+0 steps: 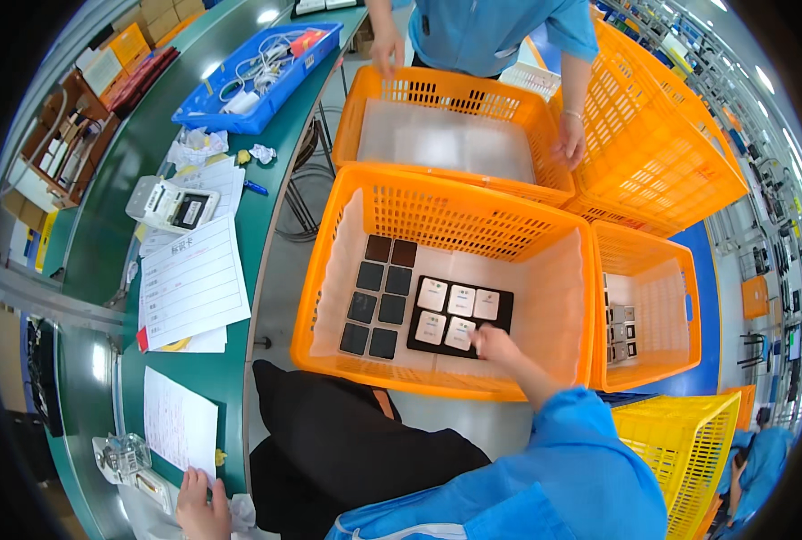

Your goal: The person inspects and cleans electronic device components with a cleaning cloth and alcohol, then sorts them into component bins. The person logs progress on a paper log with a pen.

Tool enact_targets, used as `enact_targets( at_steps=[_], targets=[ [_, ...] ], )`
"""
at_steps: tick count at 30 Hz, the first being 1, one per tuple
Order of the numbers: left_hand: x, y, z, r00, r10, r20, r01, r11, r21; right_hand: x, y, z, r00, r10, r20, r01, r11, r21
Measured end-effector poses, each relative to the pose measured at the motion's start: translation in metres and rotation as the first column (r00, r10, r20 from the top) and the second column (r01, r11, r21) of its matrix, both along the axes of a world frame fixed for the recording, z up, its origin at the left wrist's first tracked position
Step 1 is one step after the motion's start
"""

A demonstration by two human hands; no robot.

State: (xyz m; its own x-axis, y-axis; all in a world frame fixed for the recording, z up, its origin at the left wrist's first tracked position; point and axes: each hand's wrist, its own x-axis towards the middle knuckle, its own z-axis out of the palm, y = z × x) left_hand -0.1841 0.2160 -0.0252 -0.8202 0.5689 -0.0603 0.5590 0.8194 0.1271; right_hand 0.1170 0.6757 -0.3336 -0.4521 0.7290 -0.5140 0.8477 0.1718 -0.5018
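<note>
Touching white unit (459, 333) w/ part-curled R hand (495, 344), loosely open L hand (203, 508) by paper (180, 418).

- Right hand (498, 346): whether its fingers grip the nearest box (459, 331) is unclear.
- Tray (506, 311): corner hidden beneath those fingers.
- Other boxes (432, 295), left of and beyond those fingers: print too small to read.
- Left hand (202, 511): cut off at the lower edge.
- Paper (180, 416), at its fingertips: writing illegible.
- Co-worker (473, 38), well beyond the right fingers: head out of view.
</note>
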Motion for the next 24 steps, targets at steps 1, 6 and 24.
enact_targets(
  at_steps=[1,6,24],
  targets=[
    [0.0,0.003,0.007,0.996,0.028,0.081,-0.029,1.0,0.006,0.031,-0.026,0.02,0.994,0.092,-0.056,-0.088,0.994,0.068],
    [0.061,0.033,0.041,0.976,0.054,-0.211,0.017,0.946,0.325,0.157,-0.08,0.091,0.985,-0.158,-0.069,0.157,0.661,0.734],
    [0.08,0.254,-0.293,-0.377,-0.192,0.906,-0.912,0.247,-0.327,0.205,-0.071,0.033,0.381,-0.843,-0.38,0.919,0.299,0.258]
  ],
)
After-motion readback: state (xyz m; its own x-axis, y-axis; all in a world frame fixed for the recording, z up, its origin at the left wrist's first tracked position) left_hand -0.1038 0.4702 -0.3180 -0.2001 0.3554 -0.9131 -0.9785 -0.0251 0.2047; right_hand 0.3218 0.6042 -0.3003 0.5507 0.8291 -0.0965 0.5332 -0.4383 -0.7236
